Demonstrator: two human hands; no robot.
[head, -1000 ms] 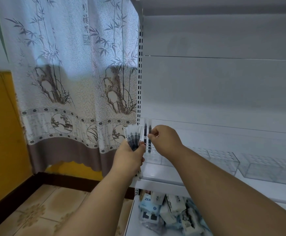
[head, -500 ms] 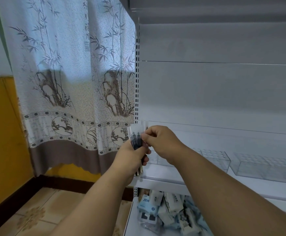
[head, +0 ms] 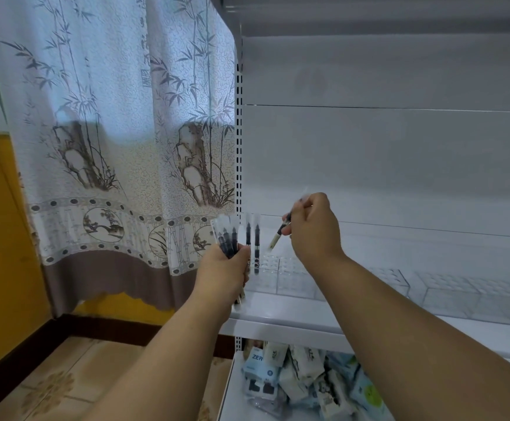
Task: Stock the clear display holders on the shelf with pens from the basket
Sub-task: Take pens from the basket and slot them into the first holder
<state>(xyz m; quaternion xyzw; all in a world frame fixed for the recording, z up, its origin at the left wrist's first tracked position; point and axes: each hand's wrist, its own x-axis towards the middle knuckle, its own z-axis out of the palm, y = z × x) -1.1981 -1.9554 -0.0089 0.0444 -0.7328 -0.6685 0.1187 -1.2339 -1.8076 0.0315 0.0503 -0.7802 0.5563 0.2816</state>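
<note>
Pen (head: 279, 235) pinched in right hand (head: 314, 229) fingers, seemingly tilted

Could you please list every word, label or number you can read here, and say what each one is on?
"ZER": cut-off letters on a pale blue packet on the lower shelf.
Vertical printed characters on the curtain: too small to read.
Print on the other packets beside it: blurred.
Pens in the left hand and right hand: no legible text.

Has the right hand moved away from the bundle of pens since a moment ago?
Yes. The right hand, pinching one pen, has drawn rightward from the left hand's bundle, over the clear holder.
</note>
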